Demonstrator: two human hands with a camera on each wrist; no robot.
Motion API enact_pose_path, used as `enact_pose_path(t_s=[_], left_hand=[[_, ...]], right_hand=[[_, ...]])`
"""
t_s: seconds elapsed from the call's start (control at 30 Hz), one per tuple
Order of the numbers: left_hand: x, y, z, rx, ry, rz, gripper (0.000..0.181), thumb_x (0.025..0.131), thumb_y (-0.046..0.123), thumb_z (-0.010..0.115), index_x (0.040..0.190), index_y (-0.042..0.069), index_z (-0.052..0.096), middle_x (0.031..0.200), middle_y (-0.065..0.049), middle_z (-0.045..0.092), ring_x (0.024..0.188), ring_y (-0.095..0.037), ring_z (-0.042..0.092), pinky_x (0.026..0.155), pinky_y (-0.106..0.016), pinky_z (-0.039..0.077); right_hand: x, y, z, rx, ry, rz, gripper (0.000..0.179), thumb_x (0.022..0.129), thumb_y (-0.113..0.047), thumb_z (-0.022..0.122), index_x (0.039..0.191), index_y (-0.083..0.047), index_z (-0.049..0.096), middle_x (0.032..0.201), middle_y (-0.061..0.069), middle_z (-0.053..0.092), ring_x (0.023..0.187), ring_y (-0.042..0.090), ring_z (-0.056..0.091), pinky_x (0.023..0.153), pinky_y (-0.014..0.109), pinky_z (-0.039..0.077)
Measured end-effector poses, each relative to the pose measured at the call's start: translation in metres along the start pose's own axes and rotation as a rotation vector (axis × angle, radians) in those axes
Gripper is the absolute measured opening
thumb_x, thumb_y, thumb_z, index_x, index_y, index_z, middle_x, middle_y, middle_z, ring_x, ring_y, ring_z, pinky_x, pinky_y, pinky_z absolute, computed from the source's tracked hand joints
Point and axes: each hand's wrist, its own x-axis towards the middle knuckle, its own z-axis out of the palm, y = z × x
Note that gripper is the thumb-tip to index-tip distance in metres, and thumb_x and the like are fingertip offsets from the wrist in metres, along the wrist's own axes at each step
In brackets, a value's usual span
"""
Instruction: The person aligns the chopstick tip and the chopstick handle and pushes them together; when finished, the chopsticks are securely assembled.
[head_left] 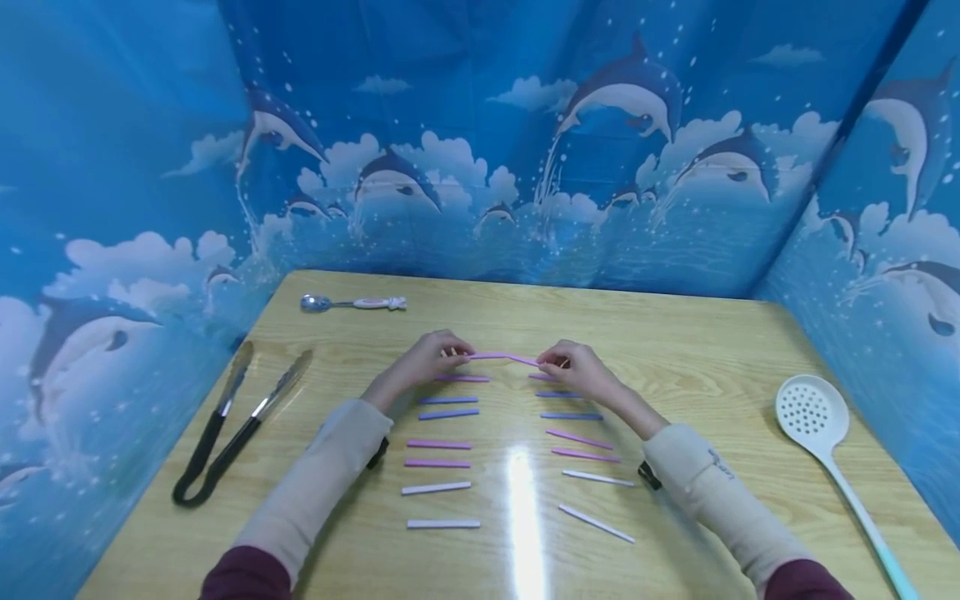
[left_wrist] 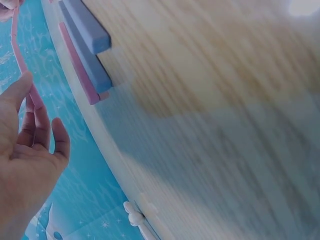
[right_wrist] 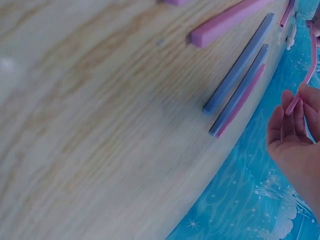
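A slim pink stick (head_left: 489, 356) spans the gap between my two hands above the far half of the table, bent at an angle near its middle. My left hand (head_left: 431, 357) pinches its left end between thumb and fingertips. The right hand (head_left: 581, 371) pinches the other end the same way. In the left wrist view the pink stick (left_wrist: 19, 55) runs up from the left thumb, and its kink shows. Below the hands lie two columns of short sticks: pink (head_left: 438, 444), blue (head_left: 448, 413) and white (head_left: 442, 524) on the left, with matching colours on the right, such as a blue stick (head_left: 572, 416).
Black-handled tongs (head_left: 217, 446) lie spread at the table's left. A small spoon (head_left: 352, 304) lies near the back left edge. On the right rests a white slotted skimmer (head_left: 813, 412) with a pale green handle end. A dolphin-printed curtain (head_left: 465, 100) surrounds the table (head_left: 675, 333).
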Motion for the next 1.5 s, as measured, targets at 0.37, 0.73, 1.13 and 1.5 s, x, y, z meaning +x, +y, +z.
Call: enact_pose_path(t_s=[0.37,0.73,1.13,1.5], left_hand=[[-0.001,0.002,0.002,-0.043,-0.026,0.018,0.022,0.094,0.015,0.061,0.113,0.006,0.067,0.104,-0.009,0.063,0.098,-0.022,0.061,0.085,-0.033,0.052],[-0.001,0.009,0.003,-0.067,-0.038,-0.032,0.028,0.095,0.022,0.06,0.116,0.007,0.067,0.113,-0.009,0.068,0.103,-0.021,0.063,0.089,-0.034,0.052],[-0.007,0.014,-0.001,-0.101,-0.005,-0.055,0.027,0.093,0.02,0.062,0.116,0.007,0.068,0.114,-0.01,0.068,0.105,-0.021,0.064,0.089,-0.033,0.053],[-0.012,0.021,-0.011,-0.136,-0.019,-0.032,0.026,0.093,0.017,0.062,0.114,0.004,0.068,0.107,-0.011,0.07,0.096,-0.023,0.067,0.078,-0.032,0.055]], right_hand=[[0.001,0.0,0.002,-0.003,0.028,-0.061,0.013,0.088,-0.006,0.066,0.097,0.002,0.072,0.086,0.01,0.067,0.075,0.014,0.059,0.066,0.023,0.051],[0.0,-0.001,-0.001,0.032,0.067,-0.111,0.011,0.087,-0.003,0.067,0.094,0.003,0.072,0.078,0.005,0.062,0.069,0.008,0.05,0.06,0.019,0.045],[0.0,-0.007,-0.002,0.093,0.093,-0.187,0.009,0.085,-0.001,0.069,0.09,0.005,0.072,0.073,0.004,0.058,0.063,0.006,0.044,0.052,0.018,0.038],[-0.001,-0.017,-0.007,0.116,0.053,-0.154,0.01,0.085,-0.001,0.069,0.09,0.006,0.072,0.072,0.004,0.058,0.064,0.007,0.046,0.054,0.018,0.041]])
